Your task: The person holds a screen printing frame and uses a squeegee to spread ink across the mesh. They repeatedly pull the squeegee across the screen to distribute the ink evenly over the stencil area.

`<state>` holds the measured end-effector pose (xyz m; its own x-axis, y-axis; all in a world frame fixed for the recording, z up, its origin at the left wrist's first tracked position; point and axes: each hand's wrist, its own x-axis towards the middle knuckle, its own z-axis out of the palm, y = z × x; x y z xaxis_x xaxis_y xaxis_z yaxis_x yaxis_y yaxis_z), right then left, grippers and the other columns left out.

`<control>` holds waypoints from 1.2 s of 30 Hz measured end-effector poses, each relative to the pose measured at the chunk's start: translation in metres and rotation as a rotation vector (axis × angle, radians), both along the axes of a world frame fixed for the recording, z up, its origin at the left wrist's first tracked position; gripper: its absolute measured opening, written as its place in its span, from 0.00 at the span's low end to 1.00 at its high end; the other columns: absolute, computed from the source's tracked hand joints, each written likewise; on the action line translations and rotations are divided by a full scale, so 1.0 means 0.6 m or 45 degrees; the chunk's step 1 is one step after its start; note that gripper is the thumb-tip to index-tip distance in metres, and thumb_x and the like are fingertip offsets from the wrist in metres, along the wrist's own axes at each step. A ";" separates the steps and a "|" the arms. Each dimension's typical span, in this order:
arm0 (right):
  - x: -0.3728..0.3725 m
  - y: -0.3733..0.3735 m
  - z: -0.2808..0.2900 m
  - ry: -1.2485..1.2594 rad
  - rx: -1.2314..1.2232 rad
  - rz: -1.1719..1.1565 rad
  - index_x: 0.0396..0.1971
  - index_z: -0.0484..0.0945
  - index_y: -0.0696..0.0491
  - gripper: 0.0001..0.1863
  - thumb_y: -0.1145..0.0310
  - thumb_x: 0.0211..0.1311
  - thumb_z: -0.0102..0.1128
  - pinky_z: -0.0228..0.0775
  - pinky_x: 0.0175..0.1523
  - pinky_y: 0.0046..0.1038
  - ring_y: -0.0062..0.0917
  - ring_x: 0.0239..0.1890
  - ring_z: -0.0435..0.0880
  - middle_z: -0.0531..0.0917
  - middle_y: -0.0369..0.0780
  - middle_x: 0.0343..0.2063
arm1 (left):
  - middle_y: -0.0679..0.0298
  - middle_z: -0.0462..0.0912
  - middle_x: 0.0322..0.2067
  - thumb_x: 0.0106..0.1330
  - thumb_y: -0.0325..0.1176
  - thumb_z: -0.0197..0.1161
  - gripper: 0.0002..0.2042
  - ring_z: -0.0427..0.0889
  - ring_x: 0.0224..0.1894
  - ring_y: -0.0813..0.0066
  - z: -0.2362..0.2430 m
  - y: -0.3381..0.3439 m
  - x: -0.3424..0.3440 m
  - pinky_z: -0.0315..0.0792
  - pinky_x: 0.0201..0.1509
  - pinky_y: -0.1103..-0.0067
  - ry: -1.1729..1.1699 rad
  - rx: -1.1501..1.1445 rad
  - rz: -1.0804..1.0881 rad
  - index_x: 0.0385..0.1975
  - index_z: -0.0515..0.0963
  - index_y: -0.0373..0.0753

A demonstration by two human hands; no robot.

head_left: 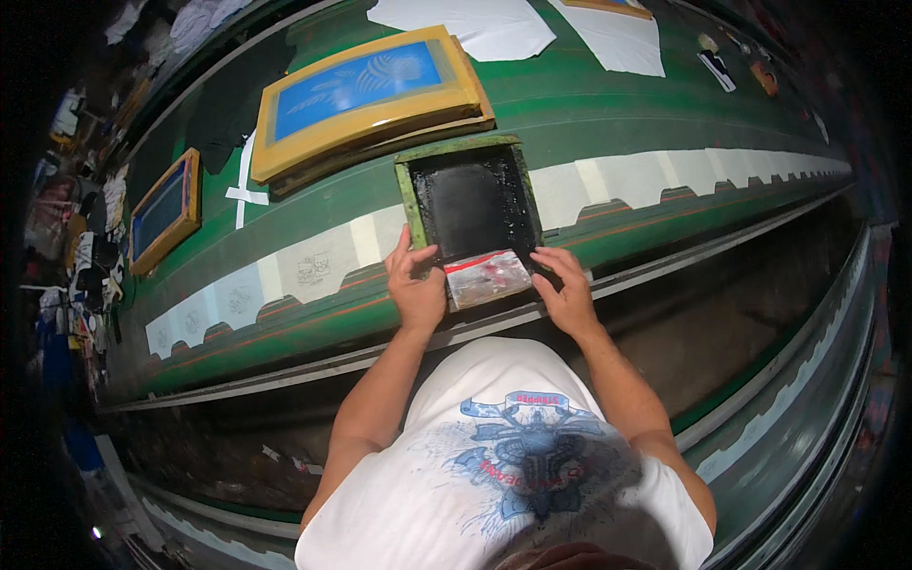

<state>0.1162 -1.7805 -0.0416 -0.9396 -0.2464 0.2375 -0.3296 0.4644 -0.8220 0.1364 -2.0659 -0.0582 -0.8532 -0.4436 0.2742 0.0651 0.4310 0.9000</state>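
A small screen printing frame (408,192) with worn green edges lies on the green table in front of me, its mesh (473,204) black with ink. Across its near end is a flat whitish, smeared piece (489,280) with a red stripe along its far edge; I cannot tell whether it is a squeegee or a taped strip. My left hand (416,287) closes around the near left corner, one finger along the outside and others over the rim. At the near right corner, my right hand (567,293) grips the rim with fingers bent and thumb below.
Beyond to the left rests a large yellow screen frame (262,142) with blue mesh. A smaller wooden screen (195,201) lies farther left, beside a white tape cross (245,196). White fabric pieces (465,27) lie at the back. Pale sheets (598,179) line the table's near side.
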 end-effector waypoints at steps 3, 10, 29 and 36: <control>-0.033 0.084 -0.005 0.000 0.003 0.005 0.59 0.88 0.55 0.19 0.71 0.70 0.72 0.72 0.74 0.42 0.45 0.66 0.83 0.87 0.48 0.61 | 0.45 0.76 0.77 0.54 0.16 0.67 0.17 0.75 0.74 0.48 -0.025 0.082 -0.028 0.67 0.80 0.61 0.007 0.029 0.004 0.42 0.91 0.38; -0.099 0.228 -0.010 -0.040 0.009 0.057 0.59 0.88 0.55 0.18 0.72 0.72 0.69 0.70 0.75 0.41 0.43 0.67 0.83 0.87 0.47 0.62 | 0.46 0.76 0.76 0.52 0.15 0.68 0.18 0.76 0.75 0.50 -0.061 0.216 -0.081 0.67 0.80 0.63 -0.022 0.143 0.051 0.42 0.91 0.39; -0.228 0.163 0.081 0.308 0.674 0.988 0.53 0.86 0.56 0.21 0.81 0.58 0.67 0.77 0.60 0.45 0.46 0.54 0.85 0.87 0.46 0.47 | 0.48 0.74 0.78 0.57 0.14 0.68 0.18 0.76 0.75 0.54 -0.082 0.249 -0.095 0.69 0.80 0.66 -0.180 0.356 0.069 0.46 0.90 0.38; -0.389 0.100 0.076 0.258 0.596 0.920 0.44 0.87 0.55 0.12 0.79 0.61 0.65 0.79 0.60 0.52 0.53 0.53 0.86 0.88 0.51 0.43 | 0.50 0.75 0.78 0.67 0.15 0.67 0.17 0.76 0.76 0.54 -0.106 0.233 -0.094 0.68 0.80 0.64 -0.123 0.525 0.018 0.53 0.89 0.38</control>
